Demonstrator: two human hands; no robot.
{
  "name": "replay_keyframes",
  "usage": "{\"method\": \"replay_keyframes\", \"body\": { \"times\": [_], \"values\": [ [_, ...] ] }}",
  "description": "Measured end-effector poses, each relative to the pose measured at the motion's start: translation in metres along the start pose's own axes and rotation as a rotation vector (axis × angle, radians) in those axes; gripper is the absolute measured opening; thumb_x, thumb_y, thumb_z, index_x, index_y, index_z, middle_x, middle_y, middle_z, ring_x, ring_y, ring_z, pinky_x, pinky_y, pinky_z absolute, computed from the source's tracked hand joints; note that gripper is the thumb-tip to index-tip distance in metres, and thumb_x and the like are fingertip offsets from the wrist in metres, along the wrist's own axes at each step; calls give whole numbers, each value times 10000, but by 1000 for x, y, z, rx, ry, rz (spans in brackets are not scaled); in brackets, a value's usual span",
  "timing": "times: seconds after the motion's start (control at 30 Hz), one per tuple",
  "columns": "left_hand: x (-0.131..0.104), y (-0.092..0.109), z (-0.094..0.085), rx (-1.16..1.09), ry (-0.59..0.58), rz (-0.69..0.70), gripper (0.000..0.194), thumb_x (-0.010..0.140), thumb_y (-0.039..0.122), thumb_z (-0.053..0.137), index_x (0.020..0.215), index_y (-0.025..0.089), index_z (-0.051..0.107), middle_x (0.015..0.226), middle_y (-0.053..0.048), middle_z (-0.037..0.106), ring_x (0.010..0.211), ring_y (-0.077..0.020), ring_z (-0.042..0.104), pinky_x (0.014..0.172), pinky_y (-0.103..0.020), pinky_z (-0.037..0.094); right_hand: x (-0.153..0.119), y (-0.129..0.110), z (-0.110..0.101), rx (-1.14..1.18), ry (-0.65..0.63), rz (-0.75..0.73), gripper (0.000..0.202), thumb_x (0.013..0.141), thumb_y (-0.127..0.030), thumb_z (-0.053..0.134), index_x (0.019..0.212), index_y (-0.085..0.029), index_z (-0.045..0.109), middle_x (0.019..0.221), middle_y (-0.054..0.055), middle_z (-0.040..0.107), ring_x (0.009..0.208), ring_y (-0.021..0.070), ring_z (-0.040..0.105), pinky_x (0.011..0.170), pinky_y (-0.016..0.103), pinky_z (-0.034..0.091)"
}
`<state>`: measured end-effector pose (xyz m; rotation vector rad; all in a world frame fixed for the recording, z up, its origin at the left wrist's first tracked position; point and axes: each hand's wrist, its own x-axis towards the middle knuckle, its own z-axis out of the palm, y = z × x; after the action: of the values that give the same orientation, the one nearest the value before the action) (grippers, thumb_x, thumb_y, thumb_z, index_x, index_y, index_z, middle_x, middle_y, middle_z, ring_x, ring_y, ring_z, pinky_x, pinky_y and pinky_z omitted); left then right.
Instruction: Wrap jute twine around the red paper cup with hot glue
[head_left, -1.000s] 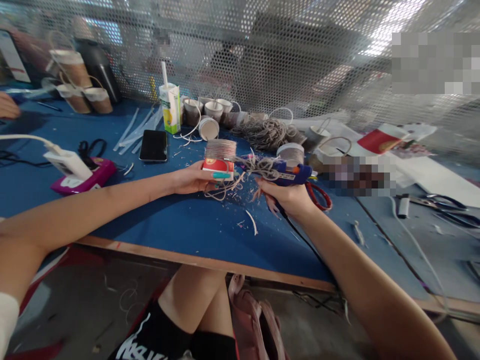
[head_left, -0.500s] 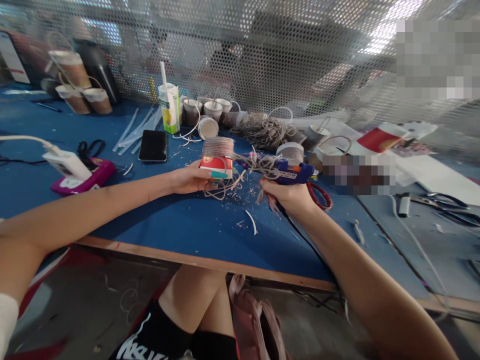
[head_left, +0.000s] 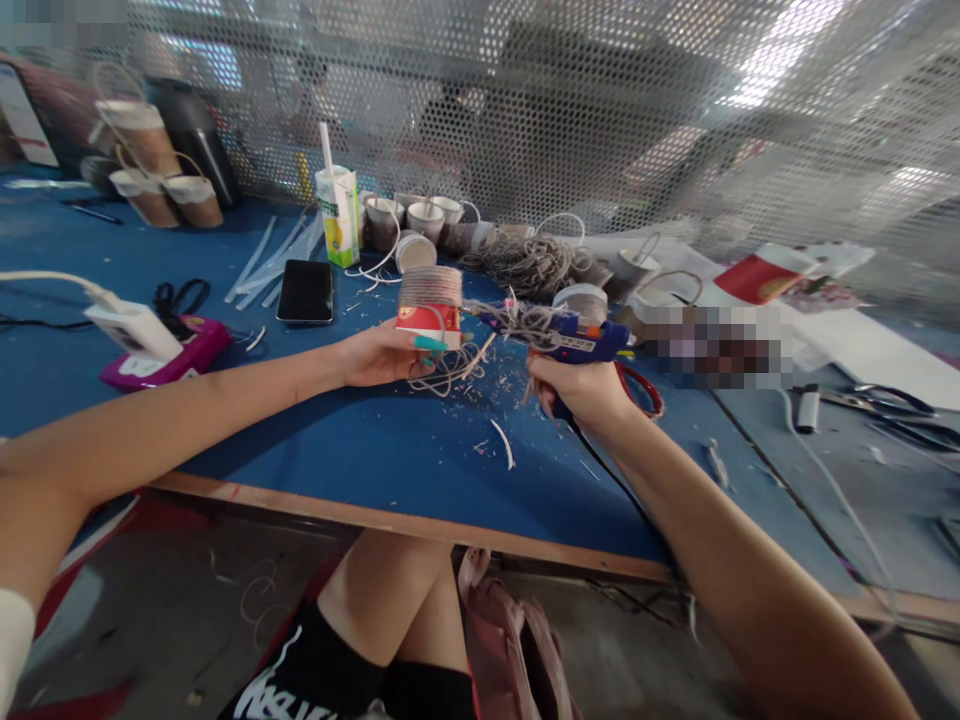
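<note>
My left hand (head_left: 386, 354) is closed around a red and white paper cup (head_left: 429, 322), whose far part is wrapped in rows of beige cord (head_left: 430, 286). Loose cord (head_left: 454, 375) trails in loops beneath the cup. In my right hand (head_left: 574, 385) is a blue glue gun (head_left: 589, 343), its nozzle end pointing left at the cup's wrapped side. Tangled grey strands cling to the front of the gun and cover its tip, so I cannot tell whether it touches the cup. A black cable runs from its handle toward the table's front edge.
Behind my hands lie a heap of grey cord (head_left: 525, 262) and several cord-wrapped cups (head_left: 384, 222). A drink carton (head_left: 339, 215), a black phone (head_left: 305, 291) and a purple power strip (head_left: 169, 352) are at left. Scissors (head_left: 896, 400) lie at right. A perforated metal screen (head_left: 570, 120) borders the back.
The cup in my left hand has shifted slightly left and up. My right hand with the glue gun has moved a little to the right, and its fingers sit differently on the handle.
</note>
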<state>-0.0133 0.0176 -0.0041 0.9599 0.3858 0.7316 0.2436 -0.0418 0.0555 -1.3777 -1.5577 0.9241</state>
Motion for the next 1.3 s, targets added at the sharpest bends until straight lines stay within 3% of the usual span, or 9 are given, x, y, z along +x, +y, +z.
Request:
{"method": "replay_keyframes", "body": {
  "times": [0.33, 0.53, 0.67, 0.77, 0.87, 0.97, 1.07, 1.17, 1.3],
  "values": [
    [-1, 3, 6, 73, -21, 2, 497, 679, 267, 813, 1162, 166, 750, 1284, -106, 775, 791, -93, 689, 777, -227, 567, 1, 3, 1, 5, -15, 10, 173, 597, -256, 615, 484, -246, 485, 355, -50, 449, 289, 88, 404, 301, 231, 358],
    [1, 0, -2, 114, 26, 18, 479, 706, 282, 788, 1169, 168, 732, 1149, -86, 791, 819, -125, 699, 844, -286, 577, 9, 5, -8, -125, 83, -97, 221, 677, -311, 664, 553, -260, 488, 416, -42, 434, 375, 121, 415, 363, 273, 377],
    [3, -1, -3, 32, 27, 38, 431, 706, 248, 826, 1121, 164, 745, 1167, -95, 795, 917, -163, 728, 888, -303, 581, 16, 8, -17, -641, 274, -144, 386, 710, -486, 804, 697, -239, 508, 692, 53, 565, 715, 258, 619, 689, 432, 572],
    [4, -1, 0, 19, 39, 62, 469, 691, 218, 872, 1138, 171, 738, 1229, -106, 788, 1063, -220, 735, 1004, -371, 560, 19, 14, -17, -850, 202, 7, 643, 613, -566, 911, 981, -143, 594, 1063, 213, 626, 1054, 461, 651, 905, 618, 555],
    [4, -1, 4, 25, 74, 73, 509, 672, 209, 915, 1144, 183, 726, 1193, -91, 797, 1115, -241, 732, 1080, -437, 527, 16, 15, -11, -883, 134, -37, 877, 547, -474, 972, 1206, -64, 563, 1315, 318, 533, 1292, 576, 521, 1058, 725, 453],
    [4, -2, 7, 16, 132, 92, 508, 653, 201, 945, 1112, 198, 727, 1124, -64, 805, 1079, -220, 739, 1086, -446, 521, 6, 9, -5, -694, 100, -287, 807, 664, -402, 900, 1318, -120, 519, 1431, 287, 502, 1346, 493, 518, 1133, 700, 430],
    [7, -5, 6, 30, 158, 101, 504, 646, 191, 954, 1097, 199, 727, 1079, -57, 805, 1042, -219, 743, 1063, -447, 524, -7, 3, 0, -249, -87, -485, 513, 847, -359, 733, 1294, -252, 504, 1458, 171, 574, 998, 258, 691, 980, 522, 602],
    [8, -7, 6, 54, 155, 116, 522, 635, 175, 955, 1104, 202, 728, 1072, -60, 800, 1036, -229, 736, 1044, -449, 526, -15, 1, 6, 23, -350, -437, 213, 913, -311, 667, 1048, -268, 507, 1500, 109, 612, 585, 79, 544, 662, 344, 627],
    [8, -7, 7, 101, 126, 117, 530, 634, 165, 959, 1108, 191, 724, 1096, -50, 786, 1066, -215, 719, 1053, -429, 524, -16, 2, 10, 101, -536, -355, 180, 911, -242, 661, 959, -242, 487, 1584, 125, 573, 508, 17, 433, 560, 252, 572]
  ]
}}
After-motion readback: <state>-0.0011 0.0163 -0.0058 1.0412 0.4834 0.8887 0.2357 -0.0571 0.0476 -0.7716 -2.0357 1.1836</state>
